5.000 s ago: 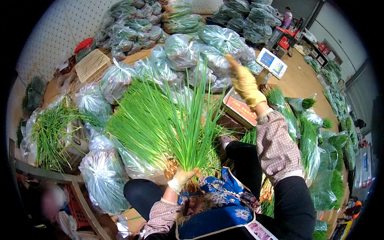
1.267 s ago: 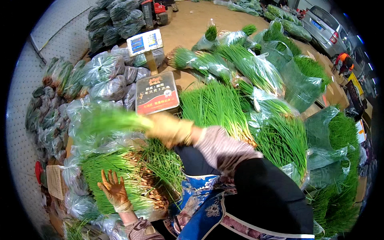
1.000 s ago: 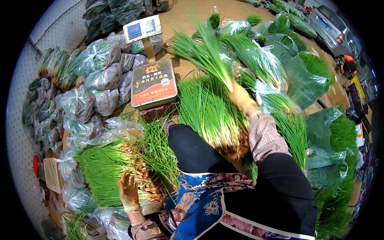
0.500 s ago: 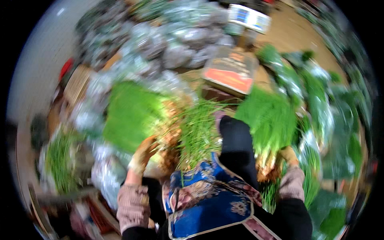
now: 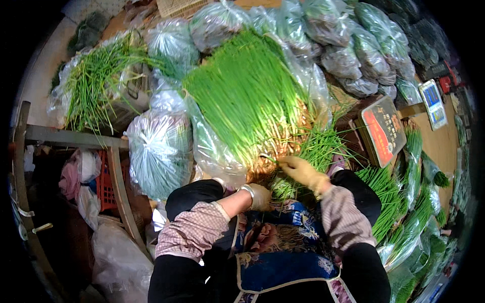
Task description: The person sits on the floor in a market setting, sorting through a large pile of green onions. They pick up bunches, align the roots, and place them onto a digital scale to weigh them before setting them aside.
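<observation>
A broad, thick layer of spring onions (image 5: pixel 247 96) lies before me on a clear plastic sheet (image 5: pixel 214 151), green tops away from me and brownish roots nearest. My right hand (image 5: pixel 303 174), in a yellowish glove, pinches a thin spring onion stalk (image 5: pixel 268 157) at the root end. Close to my lap is my gloved left hand (image 5: pixel 260 197), its fingers curled; what they hold, if anything, is hidden. A loose heap of green stalks (image 5: pixel 321 149) lies beside the roots, just beyond my right hand. Below both hands is my blue floral apron (image 5: pixel 283 267).
A scale (image 5: pixel 382 130) with a display (image 5: pixel 433 103) stands at right. Tied plastic bags (image 5: pixel 159 151) sit left and far. Loose greens (image 5: pixel 98 86) lie at far left, behind a metal frame (image 5: pixel 70 136). Bunches of greens (image 5: pixel 381 199) line the right side.
The view has turned left. My right hand has left the bunch at the right and come to the root ends; my left hand has moved from the pile's side to my lap.
</observation>
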The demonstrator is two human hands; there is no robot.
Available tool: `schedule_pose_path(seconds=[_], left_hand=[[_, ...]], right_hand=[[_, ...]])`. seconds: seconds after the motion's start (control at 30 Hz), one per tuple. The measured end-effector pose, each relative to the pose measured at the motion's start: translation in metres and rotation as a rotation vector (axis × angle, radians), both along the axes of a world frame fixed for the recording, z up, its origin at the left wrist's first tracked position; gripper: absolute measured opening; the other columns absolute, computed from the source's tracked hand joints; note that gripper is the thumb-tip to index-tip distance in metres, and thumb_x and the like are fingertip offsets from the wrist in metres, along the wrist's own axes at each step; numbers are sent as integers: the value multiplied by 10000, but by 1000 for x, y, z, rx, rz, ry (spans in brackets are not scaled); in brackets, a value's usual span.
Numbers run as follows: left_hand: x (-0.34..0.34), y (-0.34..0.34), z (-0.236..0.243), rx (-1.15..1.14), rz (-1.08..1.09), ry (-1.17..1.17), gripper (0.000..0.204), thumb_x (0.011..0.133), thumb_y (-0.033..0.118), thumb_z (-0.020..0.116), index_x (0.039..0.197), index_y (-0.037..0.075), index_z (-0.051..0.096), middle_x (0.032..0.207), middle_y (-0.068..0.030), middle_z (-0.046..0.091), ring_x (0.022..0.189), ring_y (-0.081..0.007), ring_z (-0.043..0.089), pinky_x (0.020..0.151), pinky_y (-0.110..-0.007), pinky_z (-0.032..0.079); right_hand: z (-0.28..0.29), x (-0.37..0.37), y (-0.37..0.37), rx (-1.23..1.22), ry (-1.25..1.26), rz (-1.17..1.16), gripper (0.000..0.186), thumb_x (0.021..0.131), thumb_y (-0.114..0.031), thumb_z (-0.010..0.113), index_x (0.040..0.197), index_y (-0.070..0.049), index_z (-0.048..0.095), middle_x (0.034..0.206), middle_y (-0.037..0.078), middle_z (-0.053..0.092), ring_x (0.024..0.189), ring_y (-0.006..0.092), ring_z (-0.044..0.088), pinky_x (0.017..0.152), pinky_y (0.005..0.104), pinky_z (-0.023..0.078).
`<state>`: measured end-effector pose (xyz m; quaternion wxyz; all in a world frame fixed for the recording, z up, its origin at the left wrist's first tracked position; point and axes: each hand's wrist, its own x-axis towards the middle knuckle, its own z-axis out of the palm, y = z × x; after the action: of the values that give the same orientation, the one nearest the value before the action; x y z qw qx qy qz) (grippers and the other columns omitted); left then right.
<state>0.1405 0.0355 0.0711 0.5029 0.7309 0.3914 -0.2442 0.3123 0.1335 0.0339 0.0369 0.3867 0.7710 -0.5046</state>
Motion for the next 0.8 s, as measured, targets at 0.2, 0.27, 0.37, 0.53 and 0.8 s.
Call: schedule_pose_path(seconds=[0.2, 0.27, 0.37, 0.53, 0.8], left_hand=[[-51, 2, -109, 127, 496, 232, 460, 956, 276, 343, 1370, 74, 341, 1334, -156, 454, 1080, -274, 550, 928, -392, 448], [-86, 17, -127, 51, 667, 31, 446, 931, 221, 361, 1341, 47, 385, 1282, -158, 506, 1084, -279, 546, 940, -365, 440], [-131, -27, -184, -69, 931, 285, 472, 821, 183, 559, 1274, 82, 473, 1256, -145, 530, 1066, -272, 565, 909, -373, 460], [-116, -22, -225, 89, 574, 438, 385, 859, 148, 527, 1234, 65, 520, 1161, -137, 586, 979, -312, 598, 826, -371, 498], [-55, 2, -237, -39, 1428, 243, 360, 901, 256, 473, 1198, 60, 529, 1034, -134, 565, 882, -309, 564, 788, -373, 483]], right_hand=[[-123, -88, -27, 144, 50, -145, 325, 827, -149, 592, 1122, -21, 544, 956, 212, 626, 889, 342, 607, 776, 369, 472], [-121, -97, -27, 143, -144, -175, 351, 831, -173, 580, 1146, -27, 532, 976, 213, 625, 912, 350, 603, 785, 375, 469], [-110, -95, -16, 45, -340, -280, 387, 838, -221, 566, 1176, -38, 522, 1041, 216, 614, 956, 353, 598, 807, 388, 466], [-121, -102, -10, 45, -273, -229, 435, 830, -250, 590, 1182, -9, 506, 1023, 230, 616, 936, 350, 609, 790, 394, 477], [-145, -133, -23, -21, -532, -303, 563, 776, -437, 640, 1134, -14, 537, 886, 222, 636, 839, 335, 634, 728, 420, 491]])
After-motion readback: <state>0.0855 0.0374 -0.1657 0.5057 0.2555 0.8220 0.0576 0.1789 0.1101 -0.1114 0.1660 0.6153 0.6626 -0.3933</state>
